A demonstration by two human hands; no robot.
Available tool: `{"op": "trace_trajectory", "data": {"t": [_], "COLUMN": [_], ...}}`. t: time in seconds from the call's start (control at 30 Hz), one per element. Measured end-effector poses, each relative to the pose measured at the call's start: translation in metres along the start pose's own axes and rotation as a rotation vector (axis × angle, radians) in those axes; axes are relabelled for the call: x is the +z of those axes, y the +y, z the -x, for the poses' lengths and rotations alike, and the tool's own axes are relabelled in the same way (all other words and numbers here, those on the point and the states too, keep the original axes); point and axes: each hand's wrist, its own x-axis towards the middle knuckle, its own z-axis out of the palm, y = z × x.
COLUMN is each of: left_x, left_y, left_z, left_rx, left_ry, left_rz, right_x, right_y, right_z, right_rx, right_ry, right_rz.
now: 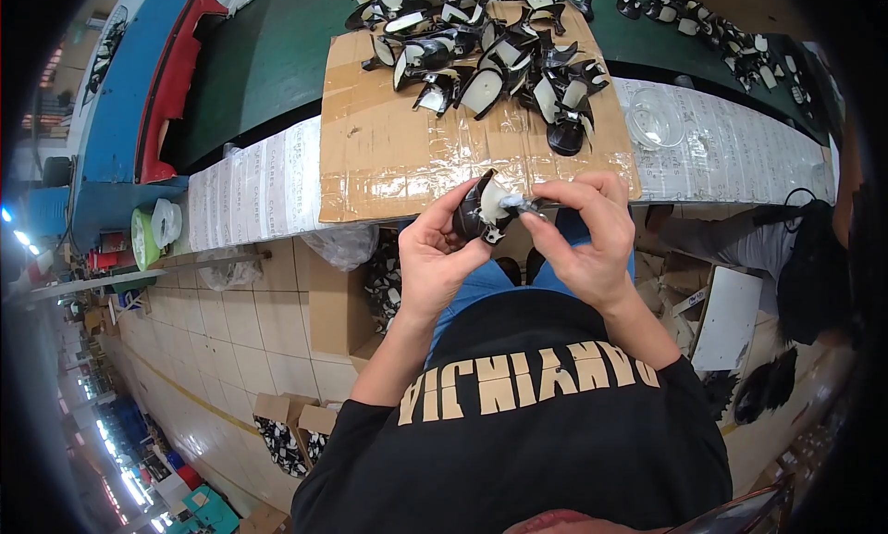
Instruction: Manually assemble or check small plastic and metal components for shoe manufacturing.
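Note:
My left hand (432, 261) grips a small glossy black shoe upper (473, 216) with a cream lining, tilted so its inside faces right. Fingers lie behind it and the thumb is at its lower edge. In my right hand (592, 241), thumb and forefinger pinch a slim dark metal tool (529, 206), possibly tweezers. A pale bluish-white wad (510, 201) at its tip appears to touch the cream lining. Beyond my hands, a heap of similar black-and-cream shoe uppers (481, 91) lies on a cardboard sheet (388, 155) covered in clear tape.
Behind the cardboard runs a green conveyor belt (254, 67), with more uppers (703, 20) at its far right. A clear round tub (655, 117) sits on the paper-covered ledge. Open boxes of uppers (282, 432) stand on the tiled floor. Another person's legs (731, 242) show at right.

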Motion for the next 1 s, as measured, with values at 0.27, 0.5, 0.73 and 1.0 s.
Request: {"op": "trace_trajectory", "data": {"t": [0.27, 0.5, 0.73, 1.0], "left_x": [-0.003, -0.066, -0.167, -0.216], "left_y": [0.002, 0.025, -0.008, -0.049], "left_z": [0.001, 0.030, 0.060, 0.069], "left_rx": [0.030, -0.023, -0.128, -0.217], "left_ry": [-0.015, 0.090, 0.368, 0.446], "left_rz": [-0.036, -0.251, -1.033, -1.377], "right_x": [-0.004, -0.013, -0.054, -0.075], "right_y": [0.007, 0.024, 0.053, 0.055], "right_z": [-0.006, -0.006, 0.006, 0.005], "right_rx": [0.020, 0.171, 0.354, 0.358], "right_ry": [0.030, 0.124, 0.272, 0.366], "right_rz": [0.036, -0.054, -0.220, -0.185]}}
